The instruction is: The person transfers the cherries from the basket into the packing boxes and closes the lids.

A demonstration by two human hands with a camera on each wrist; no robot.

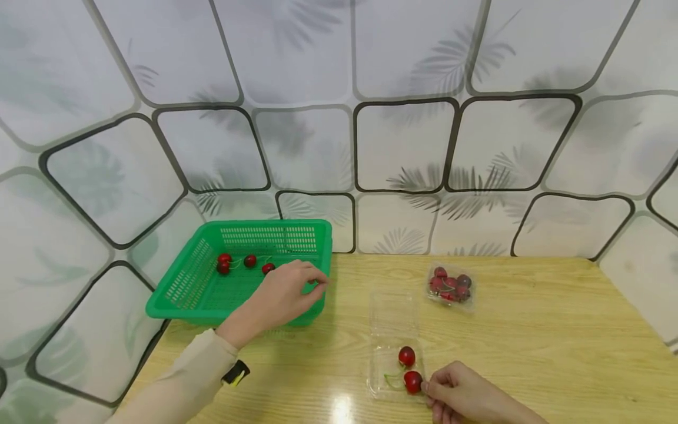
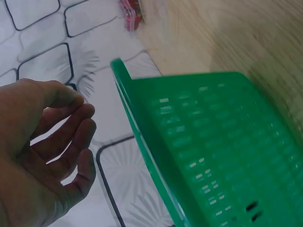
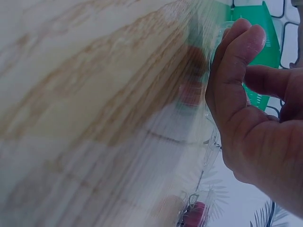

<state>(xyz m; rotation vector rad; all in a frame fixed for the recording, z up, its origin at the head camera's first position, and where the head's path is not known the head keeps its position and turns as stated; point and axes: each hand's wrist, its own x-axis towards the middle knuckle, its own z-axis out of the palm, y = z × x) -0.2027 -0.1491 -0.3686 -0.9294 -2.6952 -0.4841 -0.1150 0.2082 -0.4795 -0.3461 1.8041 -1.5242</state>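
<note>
Step in hand, as judged: cherries are being moved one at a time from the open clear clamshell [image 1: 394, 347] to the green basket [image 1: 186, 287]. Three cherries [image 1: 245, 262] are seen on the basket floor; two are left in the near half of the clamshell, on the tabletop [image 1: 556, 353] in front of the person.

Left hand [image 1: 283, 296] is held over the basket's near-right corner w/ fingers loosely curled, nothing in it; the wrist view shows an empty palm just beside the basket rim. Looks like a drop just finished, though that's a judgement only.

Right hand [image 1: 458, 391] is set at the clamshell's near-right corner, fingertips touching the nearer cherry [image 1: 412, 382]. Fingers are curled tow. it, but whether it's pinched or only touched can't be told; wrist view too blurred.

Next move calls for a firm pinch on the fruit or its stem, tray kept from sliding.

A second, closed pack of cherries [image 1: 451, 286] lies further back on the tabletop, well apart.
</note>
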